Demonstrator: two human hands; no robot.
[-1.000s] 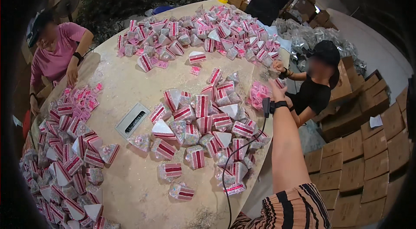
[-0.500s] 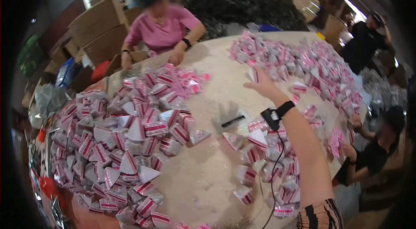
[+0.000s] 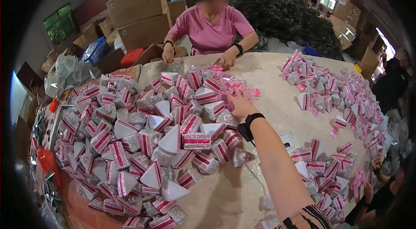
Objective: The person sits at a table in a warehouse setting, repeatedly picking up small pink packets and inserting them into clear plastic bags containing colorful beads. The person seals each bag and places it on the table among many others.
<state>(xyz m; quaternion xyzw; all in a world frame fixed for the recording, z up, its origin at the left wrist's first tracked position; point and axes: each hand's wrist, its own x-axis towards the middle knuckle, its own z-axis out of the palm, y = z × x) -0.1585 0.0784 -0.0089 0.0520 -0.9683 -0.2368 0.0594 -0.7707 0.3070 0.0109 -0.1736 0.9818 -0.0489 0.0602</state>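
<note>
My right hand (image 3: 242, 105) reaches across the table from the lower right, a black band with a small box at its wrist. Its fingers are stretched out among loose pink pieces (image 3: 225, 84), too small to make out, at the far edge of the left pile; the fingertips are partly hidden. Beside the hand lies a big heap of wrapped cake-slice-shaped pieces (image 3: 196, 141), white wedges with pink-and-red striped sides, in clear glittery film. Nothing can be seen held in the hand. My left hand is out of view.
Across the table, a person in a pink top (image 3: 212, 29) has both hands near the pink pieces. More wrapped wedges lie in a back-right heap (image 3: 329, 79) and a near-right group (image 3: 318, 164). Cardboard boxes (image 3: 138, 10) stand behind. Another person's hands (image 3: 368, 192) are at the right edge.
My right hand has left the back-right heap, where it was at a wedge, and moved left to the pink pieces. The view has swung left, bringing the left heap closer to the middle.
</note>
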